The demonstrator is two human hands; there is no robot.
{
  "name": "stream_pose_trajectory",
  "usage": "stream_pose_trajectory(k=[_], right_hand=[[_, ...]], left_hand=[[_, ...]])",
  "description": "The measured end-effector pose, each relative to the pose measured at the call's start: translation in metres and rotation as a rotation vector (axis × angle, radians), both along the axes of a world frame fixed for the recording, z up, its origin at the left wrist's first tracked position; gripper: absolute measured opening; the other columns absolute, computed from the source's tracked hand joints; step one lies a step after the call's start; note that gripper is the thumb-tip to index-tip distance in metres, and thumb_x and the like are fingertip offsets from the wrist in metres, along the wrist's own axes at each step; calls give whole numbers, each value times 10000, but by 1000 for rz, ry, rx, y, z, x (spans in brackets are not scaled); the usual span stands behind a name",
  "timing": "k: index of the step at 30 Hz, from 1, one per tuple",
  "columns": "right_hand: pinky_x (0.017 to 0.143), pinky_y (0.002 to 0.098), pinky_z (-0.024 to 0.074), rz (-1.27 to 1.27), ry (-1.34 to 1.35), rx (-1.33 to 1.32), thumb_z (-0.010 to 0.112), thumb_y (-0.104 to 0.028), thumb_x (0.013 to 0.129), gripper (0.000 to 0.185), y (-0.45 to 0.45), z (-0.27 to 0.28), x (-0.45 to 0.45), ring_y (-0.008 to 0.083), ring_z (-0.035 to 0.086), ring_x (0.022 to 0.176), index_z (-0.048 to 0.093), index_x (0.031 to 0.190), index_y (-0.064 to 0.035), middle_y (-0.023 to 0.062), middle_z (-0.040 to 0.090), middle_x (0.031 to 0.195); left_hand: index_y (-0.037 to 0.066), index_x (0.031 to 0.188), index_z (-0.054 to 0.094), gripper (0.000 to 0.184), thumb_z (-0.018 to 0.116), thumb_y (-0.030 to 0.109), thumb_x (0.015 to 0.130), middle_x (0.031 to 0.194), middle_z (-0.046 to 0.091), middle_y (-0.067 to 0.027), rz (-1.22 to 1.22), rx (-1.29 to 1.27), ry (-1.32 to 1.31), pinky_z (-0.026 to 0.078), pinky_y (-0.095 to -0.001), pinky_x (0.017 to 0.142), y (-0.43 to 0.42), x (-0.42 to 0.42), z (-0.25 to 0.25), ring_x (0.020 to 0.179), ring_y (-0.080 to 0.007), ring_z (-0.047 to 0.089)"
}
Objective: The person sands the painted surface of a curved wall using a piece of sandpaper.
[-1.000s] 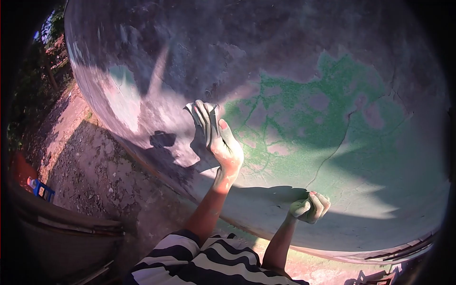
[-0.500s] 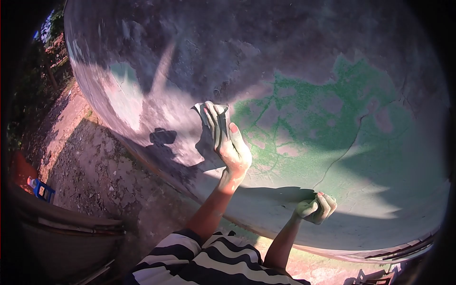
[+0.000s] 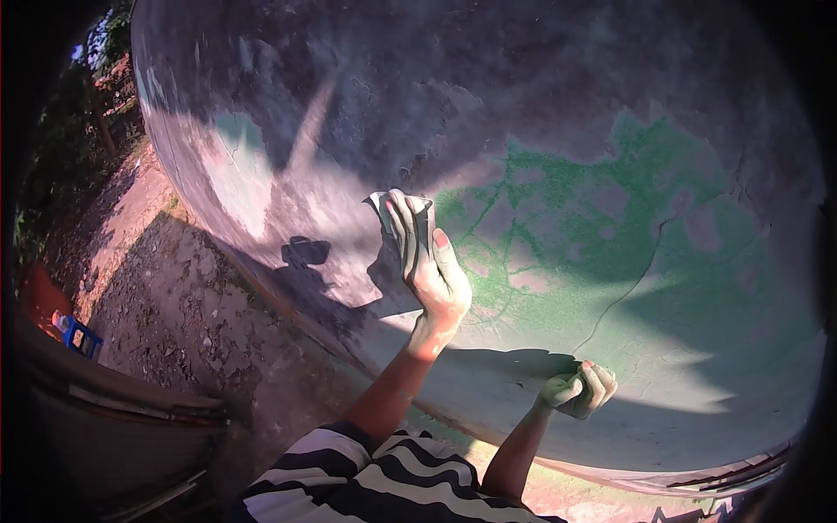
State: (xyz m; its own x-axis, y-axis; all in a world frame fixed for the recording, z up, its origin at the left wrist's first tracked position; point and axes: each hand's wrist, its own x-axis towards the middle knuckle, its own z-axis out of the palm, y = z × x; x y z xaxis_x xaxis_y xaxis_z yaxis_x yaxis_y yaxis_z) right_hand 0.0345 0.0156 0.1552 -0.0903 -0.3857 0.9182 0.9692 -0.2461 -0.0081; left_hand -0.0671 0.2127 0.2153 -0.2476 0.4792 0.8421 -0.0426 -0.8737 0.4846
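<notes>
A large wall point(image 3: 540, 227) fills most of the view, its worn plaster grey-purple with patches of green. My left hand point(image 3: 440, 283), dusted pale, presses a grey sheet of sandpaper point(image 3: 424, 213) against it, fingers laid together over the sheet and thumb along its right side. Lower and to the right, my right hand point(image 3: 580, 390) is curled closed close to the wall's lower part, also powdery. What its fingers hold, if anything, is hidden. A thin crack point(image 3: 629, 292) runs up the wall above this hand.
Rough stony ground point(image 3: 183, 305) lies below the wall's left edge. A blue container point(image 3: 82, 338) stands at the far left beside something orange-red point(image 3: 42, 301). A dark curved structure point(image 3: 122, 427) occupies the lower left. Trees point(image 3: 65, 166) show at the upper left.
The view has shifted slightly, so the wall and my left hand appear a little farther right. Against the wall, both hands stay in nearly the same places, with their grips unchanged.
</notes>
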Motion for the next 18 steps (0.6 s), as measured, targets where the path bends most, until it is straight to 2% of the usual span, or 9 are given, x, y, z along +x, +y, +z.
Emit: stream_pose_trajectory(k=[4,5,8,10,11,12,14,17,18], right_hand=[[547,329,362,29,22,17,528,-133,745,152,1,-4,0,199,518,589,601,730,0,95,561,661],[547,329,362,37,22,9,528,-133,745,152,0,-4,1,199,518,589,601,730,0,95,561,661],[550,332,363,8,-3,-8,527,-131,749,151,-2,-3,2,201,521,592,603,740,-1,91,564,660],[555,334,366,-8,-34,-27,528,-131,750,155,-4,-3,3,203,524,594,609,756,0,87,571,663],[555,334,366,-13,-36,-22,528,-131,750,155,-4,-3,3,203,524,594,609,756,0,87,571,663],[558,335,369,3,-24,-23,527,-130,749,156,-4,-4,2,204,526,596,612,763,0,86,575,666],[562,335,371,23,-21,-15,526,-129,748,157,-1,-3,2,204,527,599,614,769,0,85,578,669],[559,328,373,33,-4,18,523,-127,742,156,1,-4,1,204,530,600,611,753,1,94,574,668],[559,328,373,43,-6,13,523,-127,742,156,2,-5,2,204,530,600,611,753,1,94,574,668]], left_hand=[[-163,1283,541,415,466,113,982,1411,461,-359,-12,126,137,259,-575,1146,-25,9,-32,1372,-519,381],[-180,1325,481,447,408,120,1002,1460,388,-374,-31,151,202,198,-604,1158,-13,4,-36,1412,-542,285],[-147,1333,494,426,393,152,1047,1460,426,-330,77,-31,50,279,-494,1156,18,-7,-17,1425,-421,355],[-138,1344,485,423,385,165,1067,1481,411,-310,-276,-516,-158,301,-416,1151,37,-7,-41,1434,-357,364],[-148,1337,484,427,390,172,1070,1494,396,-306,-446,-937,-77,318,-375,1140,33,-18,-37,1438,-315,366],[-148,1337,484,427,390,172,1070,1494,396,-306,-451,-930,-75,318,-375,1140,24,-14,-39,1438,-315,366],[-158,1324,489,410,387,135,1056,1493,382,-326,-16,-164,-92,294,-425,1156,0,4,-43,1446,-378,335],[-162,1321,494,413,403,98,1012,1477,362,-377,-55,36,118,204,-592,1158,-32,13,-64,1426,-539,257],[-165,1318,494,420,411,104,1007,1477,358,-380,-67,47,97,205,-607,1154,-28,15,-68,1427,-532,261]])
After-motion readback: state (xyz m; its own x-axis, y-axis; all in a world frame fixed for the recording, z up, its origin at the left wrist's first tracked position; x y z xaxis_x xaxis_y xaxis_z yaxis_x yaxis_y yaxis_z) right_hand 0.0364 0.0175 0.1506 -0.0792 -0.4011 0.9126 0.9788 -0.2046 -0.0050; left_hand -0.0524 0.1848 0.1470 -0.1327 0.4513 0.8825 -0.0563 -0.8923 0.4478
